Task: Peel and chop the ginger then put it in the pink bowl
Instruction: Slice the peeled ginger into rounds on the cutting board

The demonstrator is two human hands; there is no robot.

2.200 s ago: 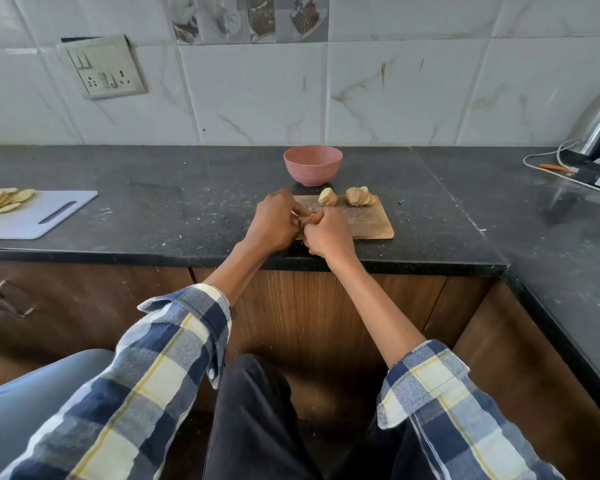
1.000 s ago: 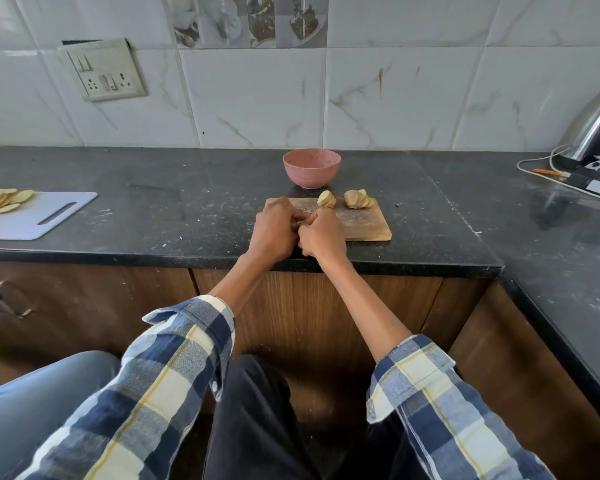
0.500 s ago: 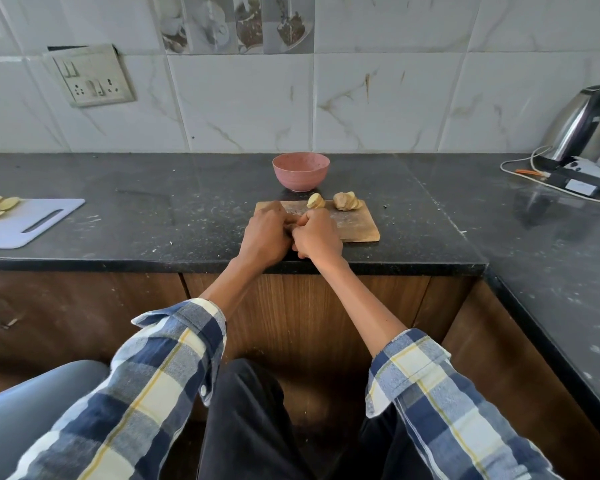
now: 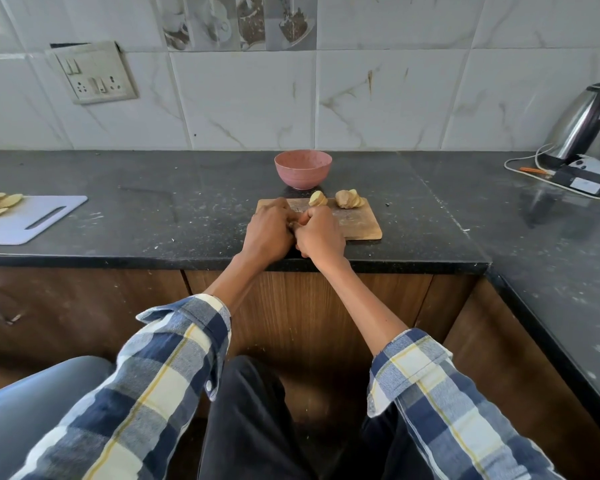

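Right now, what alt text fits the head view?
Both hands, left and right, curl together around something small at the wooden cutting board's near-left corner. Two ginger pieces lie at its far edge, before the pink bowl.

The person wears a checked shirt with big blue, grey and cream squares and thin yellow lines. Both sleeves, the left sleeve (image 4: 174, 355) and the right sleeve (image 4: 426, 375), are rolled back far behind the fingers, so the arms are bare. A small white button (image 4: 209, 385) sits on the left cuff. The trousers (image 4: 257, 427) are black.
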